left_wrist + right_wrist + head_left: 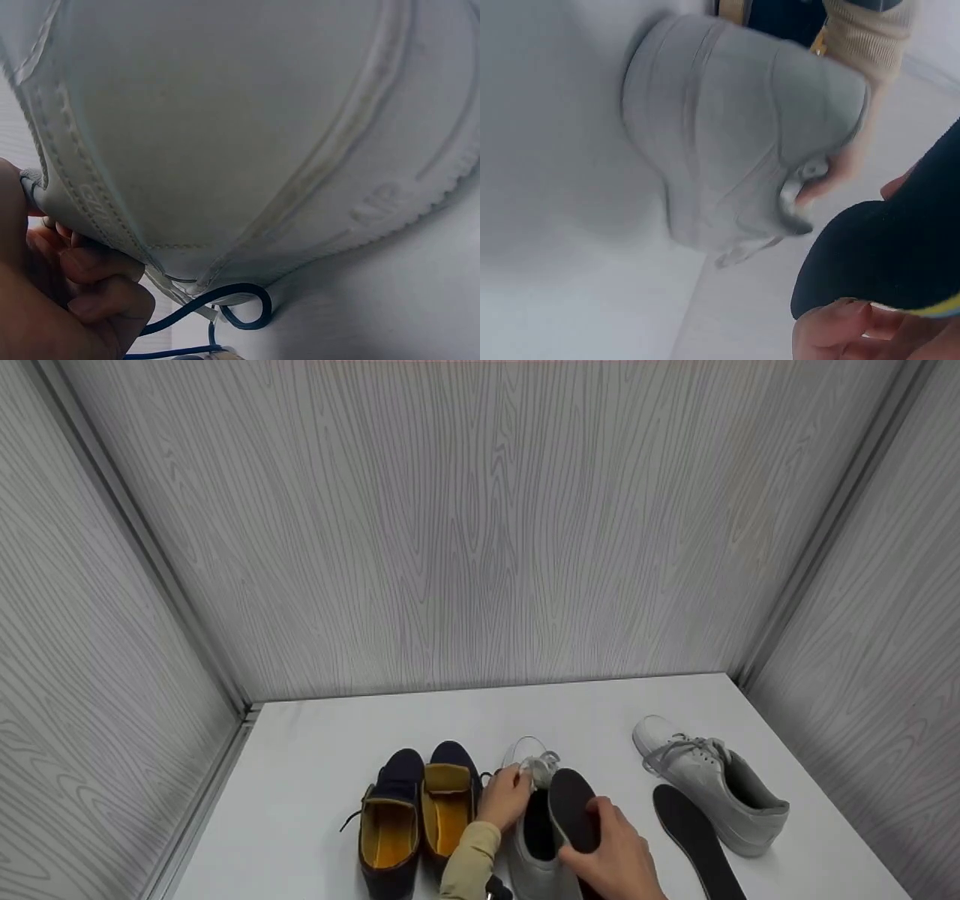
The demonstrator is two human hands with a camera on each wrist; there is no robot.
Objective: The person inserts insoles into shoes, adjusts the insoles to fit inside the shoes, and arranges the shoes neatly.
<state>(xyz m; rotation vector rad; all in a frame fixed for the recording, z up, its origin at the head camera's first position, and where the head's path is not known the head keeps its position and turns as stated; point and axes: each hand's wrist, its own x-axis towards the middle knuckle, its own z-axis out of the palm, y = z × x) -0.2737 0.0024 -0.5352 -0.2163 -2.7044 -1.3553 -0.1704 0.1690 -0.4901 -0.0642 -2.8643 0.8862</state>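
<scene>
A white lace-up sneaker [531, 876] stands in the middle of the table, toe toward the back wall. My left hand [506, 796] grips its tongue near the laces; the left wrist view shows curled fingers [112, 296] at the shoe's upper edge. Just right of the shoe opening, my right hand [616, 856] pinches a black insole [571, 804] between thumb and fingers, holding it tilted above the sneaker. In the right wrist view the dark insole [877, 255] is apart from the sneaker's heel [727, 120], and a yellow layer shows along its edge.
Left of the sneaker stand two dark blue shoes with yellow linings, one shoe [390, 829] beside the other [450, 814]. A second white sneaker [705, 780] lies at the right, with another black insole [697, 836] next to it. Grey wood-patterned panels [480, 532] enclose the table [300, 780].
</scene>
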